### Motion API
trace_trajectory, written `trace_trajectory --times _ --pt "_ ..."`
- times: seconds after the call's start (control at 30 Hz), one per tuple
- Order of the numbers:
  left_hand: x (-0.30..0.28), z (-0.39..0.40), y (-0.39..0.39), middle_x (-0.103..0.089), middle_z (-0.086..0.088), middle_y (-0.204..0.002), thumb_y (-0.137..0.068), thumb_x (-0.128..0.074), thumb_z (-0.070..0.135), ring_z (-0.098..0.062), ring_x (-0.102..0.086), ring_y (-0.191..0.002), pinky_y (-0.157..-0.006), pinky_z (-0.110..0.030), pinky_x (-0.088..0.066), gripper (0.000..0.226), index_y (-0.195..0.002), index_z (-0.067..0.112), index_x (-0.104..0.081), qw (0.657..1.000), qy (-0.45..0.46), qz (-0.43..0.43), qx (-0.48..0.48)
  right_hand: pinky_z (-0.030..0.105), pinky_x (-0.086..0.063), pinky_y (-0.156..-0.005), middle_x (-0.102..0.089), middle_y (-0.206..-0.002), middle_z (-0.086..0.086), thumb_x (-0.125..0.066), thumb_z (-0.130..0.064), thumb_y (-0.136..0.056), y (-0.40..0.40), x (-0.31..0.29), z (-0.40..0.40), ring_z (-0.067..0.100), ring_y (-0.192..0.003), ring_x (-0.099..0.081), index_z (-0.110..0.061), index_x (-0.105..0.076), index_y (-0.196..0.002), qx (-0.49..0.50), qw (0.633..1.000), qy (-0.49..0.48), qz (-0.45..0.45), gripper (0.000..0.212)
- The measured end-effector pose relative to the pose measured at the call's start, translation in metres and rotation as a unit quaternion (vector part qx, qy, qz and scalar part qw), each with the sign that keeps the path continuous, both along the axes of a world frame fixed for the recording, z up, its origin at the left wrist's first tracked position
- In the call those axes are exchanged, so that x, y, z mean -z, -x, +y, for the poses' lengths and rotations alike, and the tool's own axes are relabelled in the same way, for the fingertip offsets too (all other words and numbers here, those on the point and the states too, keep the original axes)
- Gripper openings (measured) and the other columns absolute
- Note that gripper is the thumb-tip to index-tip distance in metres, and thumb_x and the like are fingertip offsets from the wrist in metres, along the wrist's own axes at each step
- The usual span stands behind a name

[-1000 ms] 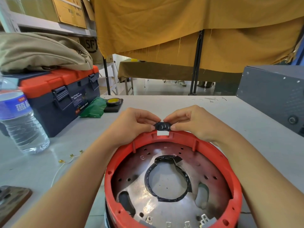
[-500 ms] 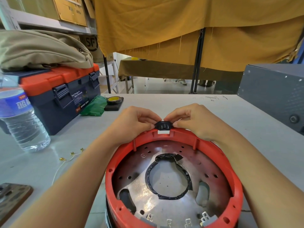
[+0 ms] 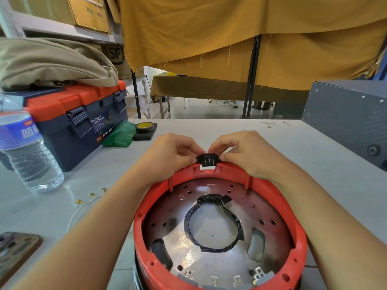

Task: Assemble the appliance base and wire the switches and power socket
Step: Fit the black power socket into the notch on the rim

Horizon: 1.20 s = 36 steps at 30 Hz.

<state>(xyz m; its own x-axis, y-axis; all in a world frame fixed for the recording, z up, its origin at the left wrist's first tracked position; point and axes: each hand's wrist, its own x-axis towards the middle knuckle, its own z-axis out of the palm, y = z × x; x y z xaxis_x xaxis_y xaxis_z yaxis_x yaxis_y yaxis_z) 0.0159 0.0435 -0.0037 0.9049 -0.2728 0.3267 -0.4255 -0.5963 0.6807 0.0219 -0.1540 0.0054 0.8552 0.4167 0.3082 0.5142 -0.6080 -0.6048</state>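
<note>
We see the red appliance base [image 3: 219, 227] on the table [image 3: 209, 130], open side up. At its far rim sits the black power socket [image 3: 208, 159], just above a rectangular notch. The left hand [image 3: 169, 155] and right hand [image 3: 247, 153] each keep a narrow grip on it — 2 pinches, one per side. Left of the base stand a water bottle [image 3: 27, 151] and a toolbox [image 3: 77, 118].
</note>
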Motion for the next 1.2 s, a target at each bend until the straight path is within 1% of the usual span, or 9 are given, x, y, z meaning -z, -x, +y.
trace_trajectory --times 0.2,0.37,0.57,0.73,0.83,0.93,1.0,1.1,1.2 --pt "0.002 -0.002 0.0 -0.071 0.008 -0.074 -0.078 -0.063 -0.007 0.01 -0.062 -0.064 -0.066 -0.002 -0.044 0.029 -0.087 0.019 -0.072 1.0 -0.008 -0.018 -0.011 0.006 -0.047 -0.07 -0.071 -0.091 -0.003 -0.062 0.003 -0.085 0.0 0.001 0.001 0.01 -0.077 -0.069 -0.023 -0.072 -0.092 0.012 1.0 0.001 -0.01 0.029" --pt "0.002 -0.003 -0.001 -0.07 0.008 -0.076 -0.079 -0.063 -0.004 0.01 -0.061 -0.067 -0.068 -0.003 -0.044 0.03 -0.086 0.023 -0.071 0.999 -0.025 -0.033 -0.012 0.016 -0.052 -0.075 -0.07 -0.09 -0.005 -0.062 0.002 -0.085 0.0 0.002 0.001 0.01 -0.078 -0.069 -0.024 -0.072 -0.093 0.013 1.0 0.013 -0.008 0.029" --pt "0.004 -0.003 -0.001 -0.073 0.003 -0.081 -0.079 -0.063 -0.004 -0.001 -0.066 -0.075 -0.078 -0.017 -0.051 0.03 -0.084 0.025 -0.07 0.999 -0.025 -0.03 0.0 0.031 -0.054 -0.084 -0.071 -0.089 -0.001 -0.062 0.005 -0.083 0.0 0.001 0.0 0.018 -0.08 -0.069 -0.022 -0.073 -0.092 0.006 1.0 0.012 0.002 0.031" --pt "0.004 -0.003 0.0 -0.074 0.005 -0.085 -0.08 -0.061 -0.002 -0.008 -0.069 -0.082 -0.085 -0.027 -0.053 0.036 -0.077 0.033 -0.068 1.0 -0.025 -0.017 0.003 0.032 -0.053 -0.086 -0.071 -0.09 -0.001 -0.059 0.006 -0.084 -0.001 0.001 0.001 0.016 -0.083 -0.068 -0.021 -0.073 -0.092 -0.002 1.0 0.029 0.003 0.032" --pt "0.003 -0.004 0.002 -0.074 0.008 -0.085 -0.079 -0.059 -0.002 -0.01 -0.069 -0.08 -0.08 -0.022 -0.053 0.034 -0.077 0.031 -0.069 0.999 -0.029 -0.015 0.007 0.03 -0.052 -0.086 -0.072 -0.093 -0.004 -0.058 0.003 -0.086 0.0 -0.002 0.0 0.011 -0.085 -0.068 -0.024 -0.073 -0.094 -0.004 0.999 0.054 -0.002 0.032" --pt "-0.001 -0.001 0.004 -0.073 0.01 -0.087 -0.078 -0.063 0.004 -0.006 -0.069 -0.075 -0.073 -0.013 -0.051 0.023 -0.085 0.025 -0.071 0.999 -0.041 0.0 0.029 0.028 -0.052 -0.087 -0.071 -0.097 -0.01 -0.057 -0.003 -0.089 0.001 -0.007 -0.004 0.006 -0.087 -0.066 -0.032 -0.072 -0.1 -0.013 0.995 0.097 0.01 0.035" --pt "-0.004 0.001 0.005 -0.072 0.009 -0.092 -0.078 -0.067 0.015 -0.005 -0.069 -0.077 -0.076 -0.015 -0.052 0.018 -0.091 0.026 -0.071 0.997 -0.056 0.011 0.042 0.03 -0.051 -0.088 -0.071 -0.1 -0.012 -0.057 -0.006 -0.089 0.002 -0.011 -0.006 0.005 -0.09 -0.065 -0.036 -0.07 -0.103 -0.023 0.993 0.114 0.03 0.036" --pt "-0.006 0.002 0.008 -0.072 0.008 -0.096 -0.074 -0.068 0.03 0.002 -0.067 -0.079 -0.078 -0.014 -0.052 0.021 -0.095 0.031 -0.069 0.995 -0.094 0.006 0.044 0.032 -0.051 -0.09 -0.07 -0.102 -0.017 -0.058 -0.008 -0.089 0.004 -0.014 -0.007 0.005 -0.092 -0.065 -0.039 -0.071 -0.101 -0.032 0.99 0.127 0.045 0.035" --pt "-0.007 -0.001 0.011 -0.072 0.006 -0.093 -0.076 -0.07 0.024 0.011 -0.062 -0.079 -0.073 -0.006 -0.048 0.02 -0.095 0.025 -0.071 0.993 -0.105 -0.023 0.05 0.029 -0.051 -0.088 -0.071 -0.099 -0.017 -0.06 -0.01 -0.088 0.005 -0.013 -0.007 0.004 -0.089 -0.065 -0.039 -0.072 -0.097 -0.027 0.991 0.121 0.041 0.032"
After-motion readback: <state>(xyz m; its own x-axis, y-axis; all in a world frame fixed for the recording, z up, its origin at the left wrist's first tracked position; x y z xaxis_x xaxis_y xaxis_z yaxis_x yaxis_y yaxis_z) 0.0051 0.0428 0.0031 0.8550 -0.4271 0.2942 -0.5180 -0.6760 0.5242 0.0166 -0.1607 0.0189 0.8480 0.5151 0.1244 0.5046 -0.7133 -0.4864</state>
